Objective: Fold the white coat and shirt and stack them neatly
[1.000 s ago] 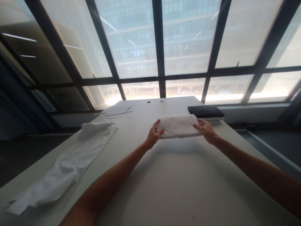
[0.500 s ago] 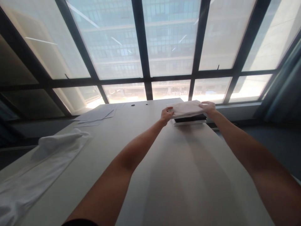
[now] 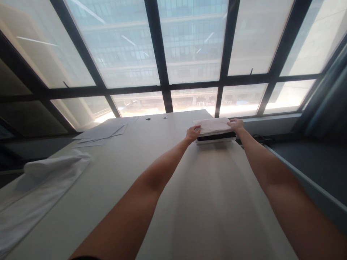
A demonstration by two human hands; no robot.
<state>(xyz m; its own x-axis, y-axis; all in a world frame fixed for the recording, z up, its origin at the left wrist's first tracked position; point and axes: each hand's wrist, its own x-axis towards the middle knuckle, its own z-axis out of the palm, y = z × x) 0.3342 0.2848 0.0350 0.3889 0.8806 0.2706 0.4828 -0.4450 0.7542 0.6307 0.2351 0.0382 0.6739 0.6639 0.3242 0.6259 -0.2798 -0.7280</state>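
A folded white cloth (image 3: 214,126), perhaps a garment, lies on top of a stack at the far right of the table. My left hand (image 3: 193,133) grips its left edge, fingers curled over it. At the opposite edge, my right hand (image 3: 236,125) pinches the cloth's corner. Directly beneath is a folded black cloth (image 3: 217,137), with white folded cloth (image 3: 215,142) under that. What kind of garments these are cannot be made out.
A rumpled white cloth (image 3: 51,184) spreads over the left side of the white table (image 3: 130,166). Loose paper sheets (image 3: 101,131) lie at the far left, near two small holes. Tall dark-framed windows (image 3: 162,54) rise behind; a curtain (image 3: 325,101) hangs at right.
Both hands have lowered the folded white cloth slightly, and it now rests on the black cloth. The view has shifted a little to the right.
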